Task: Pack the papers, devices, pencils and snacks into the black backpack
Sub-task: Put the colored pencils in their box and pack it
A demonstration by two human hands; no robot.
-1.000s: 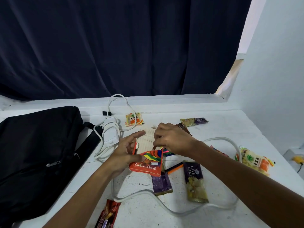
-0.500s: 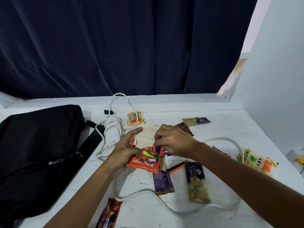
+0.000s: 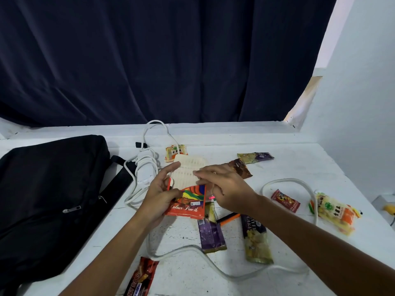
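- Head view: a dark curtain (image 3: 149, 60) hangs behind a white table (image 3: 299, 167) that meets a white wall on the right.
- The black backpack (image 3: 49, 189) lies flat on the table's left side, a zip pull showing on its front, well apart from the hands.
- A white cable (image 3: 147, 165) is bundled just beside the backpack's strap, and another length of it loops across the near part of the table.
- The left hand (image 3: 158, 199) grips the orange colour pencils box (image 3: 188, 207) by its left edge, thumb on the printed front and fingers behind, lifted off the table.
- The right hand (image 3: 226, 189) sits at the box's open top with fingers curled over the cream inner tray (image 3: 186, 171) that sticks out; whether it pinches the tray or only rests on it I cannot tell.
- Snack packets are scattered around: two purple layer cake packets (image 3: 256, 238) below the hands, a yellow snack bag (image 3: 333, 212) at right, a red one (image 3: 141, 278) at the near edge.
- An orange-and-black pencil (image 3: 227, 217) lies between the purple packets.
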